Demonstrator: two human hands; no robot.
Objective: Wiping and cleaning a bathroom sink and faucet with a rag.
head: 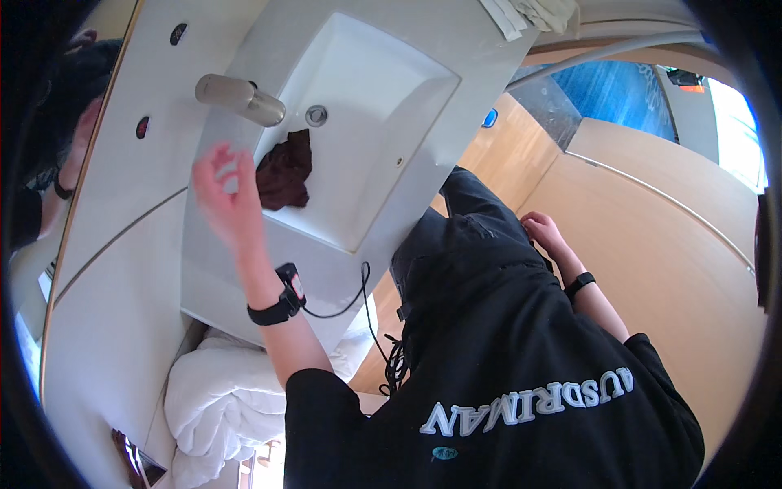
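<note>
My left hand [229, 186], blurred, is raised over the counter [223, 263] at the sink's left rim. Its fingers are loosely bent and apart, with nothing visible in them. Just right of it, a crumpled dark brown cloth [286, 171] lies in the white sink [360, 147]. Beyond my fingers stands a metallic tap [238, 99], its end over the basin near the round drain [316, 115]. My right hand [542, 231] hangs beside my hip against the dark trousers [470, 226]; its fingers are partly hidden.
A black cable [333, 315] runs from the device [291, 287] on my left wrist past the counter edge. A mirror [67, 159] borders the left wall. White bedding [226, 391] is bunched below the counter. Pale cloths [544, 12] lie at the counter's far end.
</note>
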